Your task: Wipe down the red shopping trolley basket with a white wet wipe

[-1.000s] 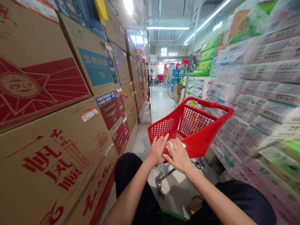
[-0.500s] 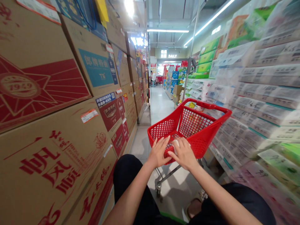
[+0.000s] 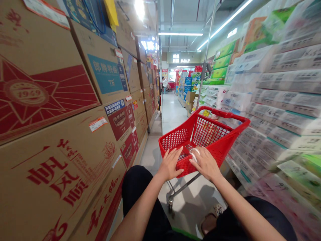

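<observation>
Opens along a pale, shiny floor (image 3: 173, 110) between brown cartons (image 3: 75, 129) stacked high at left and wrapped packs (image 3: 283, 93) piled at right, partly blurred. Recedes beneath a whitish ceiling (image 3: 187, 18) and bright strip lights (image 3: 180, 34) toward a glowing DAILY sign (image 3: 185, 61), with blue boxes (image 3: 188, 81) stacked farther below.

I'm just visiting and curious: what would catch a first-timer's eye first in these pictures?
Likely the bright red shopping cart near the middle, with the left hand and right hand at its near end, the right holding a white, cloth-like piece. Next, the cardboard boxes with red and blue print stacked along the left, and the wrapped packs stacked along the right.
</observation>
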A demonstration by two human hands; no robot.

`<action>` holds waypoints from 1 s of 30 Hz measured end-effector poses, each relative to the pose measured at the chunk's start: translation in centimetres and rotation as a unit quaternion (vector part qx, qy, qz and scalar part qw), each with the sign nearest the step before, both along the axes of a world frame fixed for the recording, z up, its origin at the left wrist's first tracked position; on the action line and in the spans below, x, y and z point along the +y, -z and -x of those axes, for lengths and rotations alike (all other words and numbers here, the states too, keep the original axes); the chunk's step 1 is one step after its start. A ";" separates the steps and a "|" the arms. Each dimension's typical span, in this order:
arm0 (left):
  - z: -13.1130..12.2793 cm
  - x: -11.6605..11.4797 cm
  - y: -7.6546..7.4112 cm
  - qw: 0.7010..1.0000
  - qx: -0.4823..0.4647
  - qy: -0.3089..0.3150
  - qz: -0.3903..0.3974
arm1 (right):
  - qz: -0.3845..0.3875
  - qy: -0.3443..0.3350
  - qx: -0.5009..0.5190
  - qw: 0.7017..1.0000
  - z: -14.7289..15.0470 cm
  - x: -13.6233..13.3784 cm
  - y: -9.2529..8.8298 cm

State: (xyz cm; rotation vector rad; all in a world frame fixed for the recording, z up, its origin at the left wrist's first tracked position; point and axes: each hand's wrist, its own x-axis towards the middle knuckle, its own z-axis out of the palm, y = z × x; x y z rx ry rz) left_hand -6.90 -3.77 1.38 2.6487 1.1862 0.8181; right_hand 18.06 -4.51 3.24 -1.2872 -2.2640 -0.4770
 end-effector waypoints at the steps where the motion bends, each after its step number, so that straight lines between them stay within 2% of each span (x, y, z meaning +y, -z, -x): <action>1: 0.1 0.1 -0.1 1.000 0.001 0.000 0.002 | 0.000 0.007 0.004 1.000 0.4 -0.4 0.0; 8: 1.7 0.7 -1.0 1.000 0.010 -0.018 0.008 | 0.007 0.008 0.023 1.000 4.0 -2.4 0.6; 13: 0.2 0.3 -1.0 0.998 0.026 -0.050 0.013 | 0.002 -0.025 0.021 0.999 5.1 -2.8 0.7; 16: -0.8 0.0 -0.7 0.998 0.011 -0.063 0.000 | 0.006 -0.050 0.002 0.999 4.7 -2.6 0.6; 19: -0.8 0.0 -0.6 0.998 -0.001 -0.058 -0.003 | 0.011 -0.066 -0.025 0.997 3.1 -1.9 0.5; 24: -0.3 0.4 -1.0 0.999 0.007 -0.036 0.006 | -0.010 -0.012 -0.031 0.999 0.0 -1.1 0.7; 27: -0.6 0.5 -1.2 0.999 0.007 -0.033 0.008 | -0.017 0.018 -0.018 1.000 0.6 -1.7 0.7; 30: -0.9 0.4 -1.0 0.999 0.010 -0.040 0.010 | -0.008 0.001 -0.013 1.000 3.3 -2.5 0.8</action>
